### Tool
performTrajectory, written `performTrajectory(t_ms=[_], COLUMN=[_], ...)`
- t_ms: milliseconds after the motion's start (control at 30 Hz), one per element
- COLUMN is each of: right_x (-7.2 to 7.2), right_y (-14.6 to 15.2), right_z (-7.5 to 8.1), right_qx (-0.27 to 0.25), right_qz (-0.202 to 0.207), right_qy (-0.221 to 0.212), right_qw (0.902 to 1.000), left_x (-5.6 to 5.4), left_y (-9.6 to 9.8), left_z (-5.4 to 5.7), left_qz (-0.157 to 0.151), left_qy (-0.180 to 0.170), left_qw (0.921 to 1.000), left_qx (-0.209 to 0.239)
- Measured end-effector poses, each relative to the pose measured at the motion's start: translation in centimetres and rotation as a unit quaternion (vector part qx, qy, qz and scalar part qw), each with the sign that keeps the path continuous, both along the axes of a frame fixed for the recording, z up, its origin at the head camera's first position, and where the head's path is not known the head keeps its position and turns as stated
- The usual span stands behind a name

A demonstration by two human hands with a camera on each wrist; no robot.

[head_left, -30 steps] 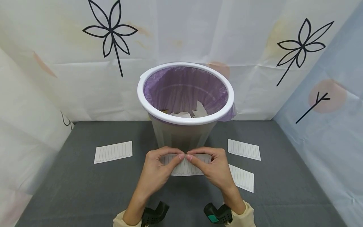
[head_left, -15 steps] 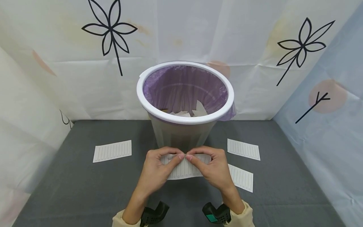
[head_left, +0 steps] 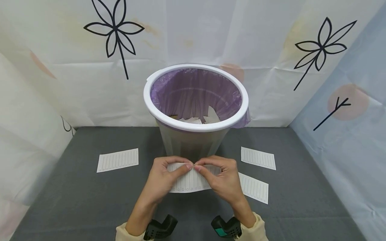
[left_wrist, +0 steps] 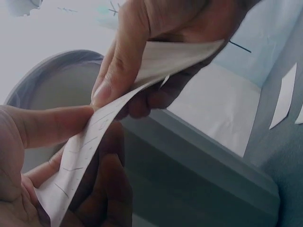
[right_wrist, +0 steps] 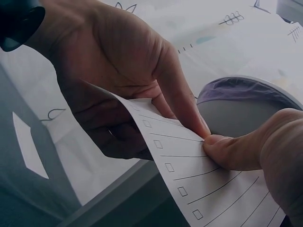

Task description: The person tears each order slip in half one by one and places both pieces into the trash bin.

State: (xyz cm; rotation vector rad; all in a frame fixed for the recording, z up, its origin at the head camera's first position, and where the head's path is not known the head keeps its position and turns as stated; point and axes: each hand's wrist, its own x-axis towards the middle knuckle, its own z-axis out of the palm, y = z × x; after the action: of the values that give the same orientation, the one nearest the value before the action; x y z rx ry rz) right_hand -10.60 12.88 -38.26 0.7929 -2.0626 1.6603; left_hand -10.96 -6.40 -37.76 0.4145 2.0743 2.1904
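A white paper slip (head_left: pixel 188 183) printed with lines and small boxes is held in front of the trash bin. My left hand (head_left: pixel 163 179) pinches its upper edge between thumb and index finger. Close beside it, at the middle of that edge, my right hand (head_left: pixel 224 179) pinches too, the thumb tips nearly touching. In the left wrist view the slip (left_wrist: pixel 83 153) bends between both hands, with a small nick or raised bit at its upper edge. The right wrist view shows its printed face (right_wrist: pixel 199 177) and one row of boxes.
A trash bin (head_left: pixel 196 128) with a white rim and purple liner (head_left: pixel 196 82) stands just behind the hands, paper scraps (head_left: pixel 193 120) inside. Similar slips lie on the grey table (head_left: pixel 99 204): one at left (head_left: pixel 118 160), one at right (head_left: pixel 258 158), another nearer (head_left: pixel 254 188).
Both hands have shifted slightly left in view, still pinching the slip. The slip's lower edge has come down and toward me, showing more of its face. The loose slips lie as before.
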Motion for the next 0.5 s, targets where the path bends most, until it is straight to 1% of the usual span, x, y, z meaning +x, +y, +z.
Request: performTrajectory(t_ms=[133,200,233,300,333,400,433,500], right_x=[-0.05,-0.08,-0.07,-0.05,-0.03,0.02,0.02,0.02], right_y=[-0.18,-0.26,-0.29,-0.3,-0.28,-0.21,-0.16,-0.09], right_z=[-0.11,-0.16,-0.17,-0.17,-0.15,-0.1,-0.08,-0.07], right_qx=[-0.001,0.0,0.002,0.001,0.001,0.0,-0.001,-0.005], right_qz=[-0.004,-0.008,-0.011,-0.014,-0.015,-0.015,-0.013,-0.007], right_qy=[0.0,-0.007,-0.015,-0.037,-0.049,-0.073,-0.083,-0.095], right_qw=[1.0,0.9999,0.9998,0.9992,0.9987,0.9972,0.9964,0.9955], left_x=[-0.01,0.05,0.07,0.14,0.21,0.33,0.37,0.41], left_y=[0.02,0.03,0.04,0.05,0.03,-0.03,-0.08,-0.2], left_z=[0.06,0.11,0.11,0.12,0.14,0.11,0.08,0.01], left_qz=[0.002,0.01,0.015,0.027,0.032,0.04,0.04,0.035], left_qy=[-0.025,-0.022,-0.014,0.018,0.04,0.089,0.112,0.143], left_qw=[0.9996,0.9997,0.9997,0.9986,0.997,0.9913,0.9881,0.9837], left_qx=[0.009,0.0,-0.01,-0.042,-0.059,-0.089,-0.098,-0.103])
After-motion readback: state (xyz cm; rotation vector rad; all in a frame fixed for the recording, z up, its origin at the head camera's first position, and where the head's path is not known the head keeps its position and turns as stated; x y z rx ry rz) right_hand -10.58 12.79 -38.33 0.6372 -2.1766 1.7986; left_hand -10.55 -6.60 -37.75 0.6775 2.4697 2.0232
